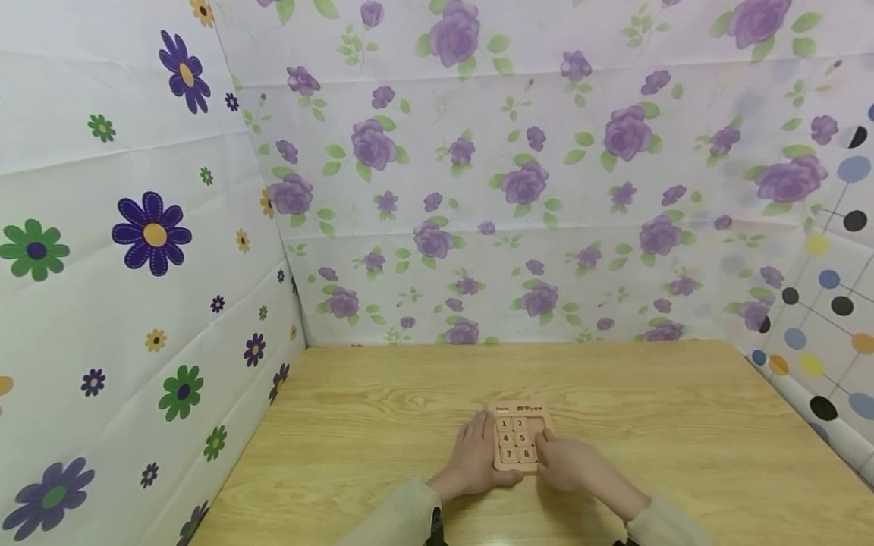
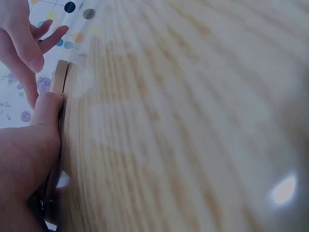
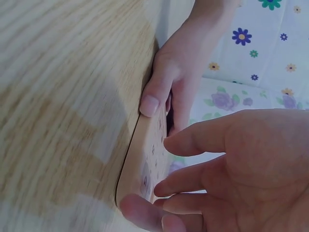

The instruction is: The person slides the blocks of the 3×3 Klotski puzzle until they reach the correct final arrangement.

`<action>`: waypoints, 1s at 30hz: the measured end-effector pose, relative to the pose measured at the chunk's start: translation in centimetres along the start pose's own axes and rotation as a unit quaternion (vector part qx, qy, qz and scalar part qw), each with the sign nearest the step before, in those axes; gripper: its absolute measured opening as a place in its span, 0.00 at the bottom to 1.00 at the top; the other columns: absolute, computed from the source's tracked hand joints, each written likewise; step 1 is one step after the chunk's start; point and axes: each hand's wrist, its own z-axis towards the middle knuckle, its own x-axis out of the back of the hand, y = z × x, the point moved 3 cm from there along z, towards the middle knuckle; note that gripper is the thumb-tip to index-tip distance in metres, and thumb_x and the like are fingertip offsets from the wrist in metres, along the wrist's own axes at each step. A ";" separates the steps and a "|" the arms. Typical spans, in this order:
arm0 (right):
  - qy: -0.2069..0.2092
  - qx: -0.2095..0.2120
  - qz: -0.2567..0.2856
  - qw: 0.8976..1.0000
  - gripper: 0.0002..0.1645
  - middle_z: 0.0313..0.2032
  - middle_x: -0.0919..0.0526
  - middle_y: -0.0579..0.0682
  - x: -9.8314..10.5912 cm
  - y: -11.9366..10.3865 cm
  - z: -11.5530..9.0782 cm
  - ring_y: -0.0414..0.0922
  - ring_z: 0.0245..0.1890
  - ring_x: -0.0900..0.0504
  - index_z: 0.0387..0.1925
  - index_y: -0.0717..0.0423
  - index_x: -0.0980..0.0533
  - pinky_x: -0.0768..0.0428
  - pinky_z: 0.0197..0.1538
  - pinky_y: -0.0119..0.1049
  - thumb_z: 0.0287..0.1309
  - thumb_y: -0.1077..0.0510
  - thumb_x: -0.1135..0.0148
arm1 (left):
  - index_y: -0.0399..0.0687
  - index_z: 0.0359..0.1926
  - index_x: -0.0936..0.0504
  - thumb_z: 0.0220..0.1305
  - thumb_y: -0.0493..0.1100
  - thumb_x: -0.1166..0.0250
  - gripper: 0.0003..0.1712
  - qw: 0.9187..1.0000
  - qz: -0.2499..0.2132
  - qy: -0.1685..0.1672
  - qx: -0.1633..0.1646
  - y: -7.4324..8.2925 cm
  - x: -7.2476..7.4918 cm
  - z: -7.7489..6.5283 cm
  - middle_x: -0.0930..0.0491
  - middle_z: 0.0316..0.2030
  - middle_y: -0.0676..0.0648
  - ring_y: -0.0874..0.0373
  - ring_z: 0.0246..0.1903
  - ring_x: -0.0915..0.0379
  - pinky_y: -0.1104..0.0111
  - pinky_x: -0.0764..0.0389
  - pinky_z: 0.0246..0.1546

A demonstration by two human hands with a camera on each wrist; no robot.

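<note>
A small wooden number slide puzzle (image 1: 512, 409) lies flat on the table near its front. Numbered tiles 1, 2, 4, 5, 7 and 8 show, with an open slot at the top right. My left hand (image 1: 473, 455) holds the frame, fingers along its left side and thumb against the near edge. Over the right column is my right hand (image 1: 572, 464), its fingertips at the tiles and hiding the lower part of that column. In the right wrist view, the right hand (image 3: 260, 164) has loosely bent, spread fingers beside the puzzle face, while the left thumb (image 3: 150, 104) presses its edge.
The wood-grain table (image 1: 382, 394) extends around the puzzle. A rose-patterned sheet (image 1: 478, 189) hangs behind it, a flower-print sheet (image 1: 136, 318) at the left and a dotted sheet (image 1: 840, 303) at the right.
</note>
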 end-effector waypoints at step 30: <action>0.004 0.016 -0.010 1.000 0.32 0.65 0.34 0.71 -0.2 0.5 1.6 0.54 0.47 0.21 0.64 0.72 0.35 0.19 0.46 0.51 0.63 0.57 0.48 | 0.32 0.74 0.54 0.50 0.77 0.39 0.69 1.000 0.013 -0.001 0.007 -0.2 -0.2 0.0 0.48 0.73 0.34 0.44 0.73 0.50 0.53 0.44 0.74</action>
